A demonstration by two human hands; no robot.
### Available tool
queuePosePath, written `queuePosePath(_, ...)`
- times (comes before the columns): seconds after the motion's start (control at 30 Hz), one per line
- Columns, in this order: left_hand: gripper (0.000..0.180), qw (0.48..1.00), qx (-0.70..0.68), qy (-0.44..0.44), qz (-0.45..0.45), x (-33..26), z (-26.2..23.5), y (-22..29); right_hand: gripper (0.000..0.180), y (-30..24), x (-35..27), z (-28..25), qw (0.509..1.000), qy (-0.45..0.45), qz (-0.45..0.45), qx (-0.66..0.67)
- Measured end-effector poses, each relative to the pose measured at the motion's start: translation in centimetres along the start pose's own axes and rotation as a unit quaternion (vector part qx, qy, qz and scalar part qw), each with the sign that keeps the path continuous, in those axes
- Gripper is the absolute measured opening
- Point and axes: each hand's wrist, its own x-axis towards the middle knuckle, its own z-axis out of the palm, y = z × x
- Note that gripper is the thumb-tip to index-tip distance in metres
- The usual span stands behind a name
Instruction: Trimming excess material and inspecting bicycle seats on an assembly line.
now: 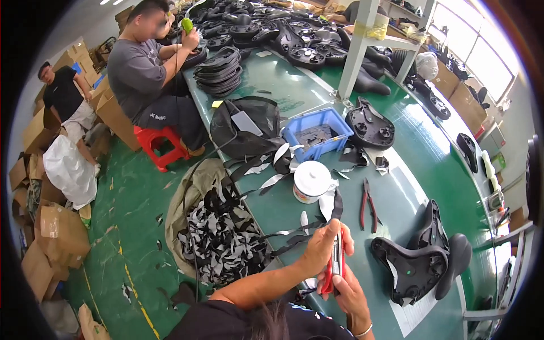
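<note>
Both hands are together at the near edge of the green table, around a red utility knife with a silver middle. My left hand is closed round its upper part, and my right hand grips its lower red end, thumb on top. A black strip rises just beyond my left fingers; whether they touch it I cannot tell. A white lidded tub stands past the hands. Red-handled pliers lie to their right. Upturned black bicycle saddles rest farther right on a white sheet.
An open sack full of black and white scraps stands left of the table. Beyond the tub are a blue crate, a black bag with a phone and stacked saddle parts. A co-worker sits on a red stool.
</note>
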Motion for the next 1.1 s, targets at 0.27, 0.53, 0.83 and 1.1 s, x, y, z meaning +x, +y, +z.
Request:
queuePosePath(0.27, 0.059, 0.999, 0.007, 0.005, 0.036, -0.4, -2.0, 0.3, 0.022, 0.4, 1.0, 0.1, 0.98, 0.037, 0.059, -0.188)
queuePosePath(0.53, 0.056, 0.998, -0.055, 0.035, 0.024, 0.1, -3.9, -0.1, 0.026, -0.3, 0.0, -0.8, 0.976, -0.013, 0.09, -0.196)
queuePosePath(0.83, 0.051, 0.971, 0.234, -0.005, -0.043, 0.3, -6.4, -3.5, 0.023, -10.6, 9.7, -4.0, 0.908, 0.129, -0.11, -0.382)
queuePosePath(1.1, 0.059, 0.836, 0.459, 0.24, 0.178, 0.3, -7.9, -2.9, 0.024, -11.6, 26.4, -3.7, 0.752, 0.145, -0.312, -0.563)
